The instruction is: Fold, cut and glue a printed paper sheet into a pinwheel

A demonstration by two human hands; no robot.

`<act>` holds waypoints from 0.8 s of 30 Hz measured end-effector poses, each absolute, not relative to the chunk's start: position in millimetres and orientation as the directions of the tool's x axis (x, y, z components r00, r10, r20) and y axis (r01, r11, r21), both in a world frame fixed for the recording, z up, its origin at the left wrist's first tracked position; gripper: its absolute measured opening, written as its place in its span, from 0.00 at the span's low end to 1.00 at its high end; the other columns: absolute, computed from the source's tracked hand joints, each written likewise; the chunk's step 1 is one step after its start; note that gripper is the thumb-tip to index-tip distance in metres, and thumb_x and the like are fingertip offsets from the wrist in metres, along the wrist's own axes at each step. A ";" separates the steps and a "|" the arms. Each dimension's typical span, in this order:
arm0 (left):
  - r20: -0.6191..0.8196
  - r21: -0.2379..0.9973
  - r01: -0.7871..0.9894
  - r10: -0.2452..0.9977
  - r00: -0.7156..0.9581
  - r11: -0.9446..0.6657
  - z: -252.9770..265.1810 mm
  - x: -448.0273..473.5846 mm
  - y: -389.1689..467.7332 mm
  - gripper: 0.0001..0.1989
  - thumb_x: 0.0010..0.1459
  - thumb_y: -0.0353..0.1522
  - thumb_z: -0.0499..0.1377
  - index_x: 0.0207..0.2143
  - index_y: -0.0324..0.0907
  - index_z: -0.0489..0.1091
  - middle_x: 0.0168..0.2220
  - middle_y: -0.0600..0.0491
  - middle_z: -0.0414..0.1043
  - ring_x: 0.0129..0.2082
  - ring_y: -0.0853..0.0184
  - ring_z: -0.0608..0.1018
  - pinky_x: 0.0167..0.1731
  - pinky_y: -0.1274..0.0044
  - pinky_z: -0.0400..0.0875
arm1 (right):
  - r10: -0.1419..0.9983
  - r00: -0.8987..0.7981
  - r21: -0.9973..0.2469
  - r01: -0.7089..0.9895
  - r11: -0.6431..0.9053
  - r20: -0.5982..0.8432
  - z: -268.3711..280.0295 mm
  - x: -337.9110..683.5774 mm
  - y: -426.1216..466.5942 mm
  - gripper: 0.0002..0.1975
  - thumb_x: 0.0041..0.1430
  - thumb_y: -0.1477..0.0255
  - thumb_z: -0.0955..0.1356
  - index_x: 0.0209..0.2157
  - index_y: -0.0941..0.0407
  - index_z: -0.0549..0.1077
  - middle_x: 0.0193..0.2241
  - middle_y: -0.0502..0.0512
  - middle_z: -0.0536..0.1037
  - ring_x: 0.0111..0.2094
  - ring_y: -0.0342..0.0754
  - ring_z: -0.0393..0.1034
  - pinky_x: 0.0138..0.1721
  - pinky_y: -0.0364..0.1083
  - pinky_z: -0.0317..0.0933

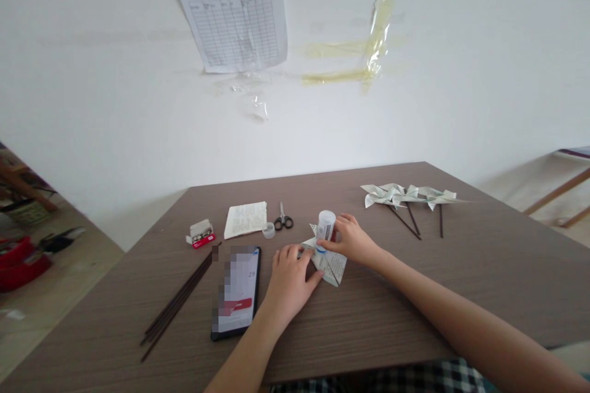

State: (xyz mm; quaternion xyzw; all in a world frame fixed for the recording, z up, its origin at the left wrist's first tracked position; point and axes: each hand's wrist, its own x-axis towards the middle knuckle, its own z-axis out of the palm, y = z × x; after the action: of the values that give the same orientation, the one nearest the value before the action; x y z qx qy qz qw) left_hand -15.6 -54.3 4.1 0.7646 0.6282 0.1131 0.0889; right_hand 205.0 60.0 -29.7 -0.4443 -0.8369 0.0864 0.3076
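A partly folded pinwheel paper [335, 263] with printed text lies on the table, some of its edges hidden by my hands. My right hand [351, 238] is closed around a white cylinder that looks like a glue stick [326, 225]. The cylinder stands upright on the paper, its blue end down. My left hand [290, 279] lies at the paper's left side with fingers apart, index finger and thumb touching its edge. Several finished paper pinwheels [391, 195] on dark sticks rest at the far right.
Behind the paper are black-handled scissors [283, 221], a clear tape roll [268, 231] and a stack of printed paper squares [246, 220]. A small open red-and-white box [201, 234] sits farther left. Several dark sticks [179, 301] lie beside a phone [237, 295].
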 end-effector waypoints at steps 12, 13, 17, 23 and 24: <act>0.054 0.287 0.940 0.983 0.176 -0.184 5.3 -16.3 -55.9 0.23 0.77 0.35 0.74 0.72 0.47 0.86 0.73 0.38 0.85 0.78 0.39 0.81 0.83 0.43 0.72 | 0.815 -0.419 -0.564 0.589 0.579 0.400 -20.3 214.2 59.1 0.17 0.75 0.54 0.83 0.36 0.50 0.86 0.39 0.58 0.92 0.51 0.67 0.91 0.83 0.77 0.65; 0.059 0.293 0.938 0.982 0.178 -0.188 4.8 -16.6 -55.8 0.24 0.77 0.34 0.74 0.72 0.47 0.86 0.72 0.38 0.86 0.78 0.39 0.81 0.83 0.43 0.73 | 0.817 -0.401 -0.593 0.562 0.576 0.414 -18.7 215.3 58.9 0.16 0.75 0.55 0.83 0.36 0.49 0.87 0.39 0.59 0.93 0.52 0.68 0.91 0.83 0.77 0.65; 0.039 0.295 0.939 0.984 0.173 -0.177 4.7 -16.8 -55.9 0.25 0.77 0.33 0.73 0.74 0.46 0.85 0.74 0.37 0.84 0.79 0.39 0.80 0.84 0.42 0.71 | 0.825 -0.312 -0.685 0.460 0.566 0.472 -15.7 220.6 59.6 0.14 0.73 0.54 0.83 0.38 0.48 0.90 0.41 0.60 0.95 0.55 0.70 0.91 0.76 0.73 0.75; 0.055 0.288 0.941 0.984 0.168 -0.177 3.7 -17.1 -55.0 0.25 0.78 0.34 0.72 0.74 0.47 0.85 0.74 0.38 0.85 0.79 0.39 0.80 0.83 0.42 0.71 | 0.841 -0.224 -0.767 0.346 0.541 0.492 -22.0 225.8 65.3 0.16 0.72 0.52 0.82 0.47 0.49 0.92 0.50 0.62 0.96 0.57 0.70 0.91 0.68 0.69 0.81; 0.058 0.285 0.942 0.984 0.166 -0.176 3.5 -17.1 -54.8 0.25 0.78 0.34 0.73 0.74 0.47 0.85 0.74 0.38 0.85 0.79 0.39 0.80 0.83 0.42 0.72 | 0.832 -0.207 -0.763 0.333 0.554 0.514 -23.1 225.7 65.9 0.18 0.71 0.53 0.83 0.53 0.48 0.92 0.54 0.62 0.96 0.60 0.69 0.90 0.71 0.70 0.79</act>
State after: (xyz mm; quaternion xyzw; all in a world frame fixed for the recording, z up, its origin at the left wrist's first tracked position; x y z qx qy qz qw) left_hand -17.1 -54.8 3.5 0.7581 0.6354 0.1150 0.0916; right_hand 225.7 65.9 -23.1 -0.3971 -0.7338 0.2555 0.4884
